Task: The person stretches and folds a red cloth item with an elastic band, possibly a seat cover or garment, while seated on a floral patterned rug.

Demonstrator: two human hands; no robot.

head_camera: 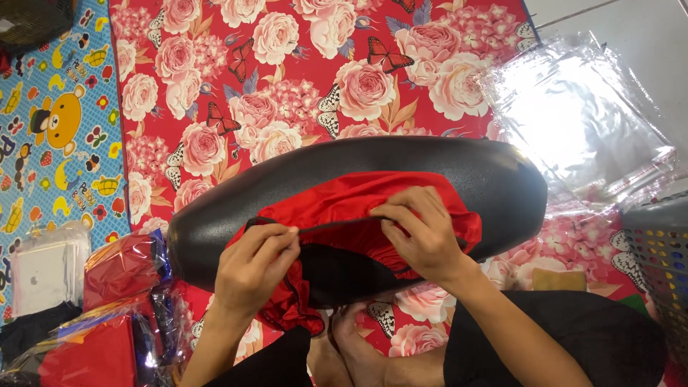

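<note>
A long black seat [358,161] lies across the person's lap, above a floral red mat [287,64] spread on the floor. A red cloth cover [401,197] with a dark elastic hem is bunched over the near side of the seat, about its middle.

The left hand [251,269] sits at the left end of the red cover. Its fingers [276,240] are curled together and pinched on the dark hem, with the cloth gathered under the palm and hanging down toward the bare feet [351,351].

The right hand [423,233] lies on top of the cover to the right. Its fingers [401,208] are bent and close together, tips pressed into the red cloth at the hem, gripping a fold of it.

A pile of clear plastic bags [573,122] lies at the mat's right edge, near the far right corner. A grey perforated basket [663,251] stands at the right edge of the view. At the near left corner lie packed red covers in clear wrapping [118,269], just beside a blue children's mat [50,122] with a bear on it.
</note>
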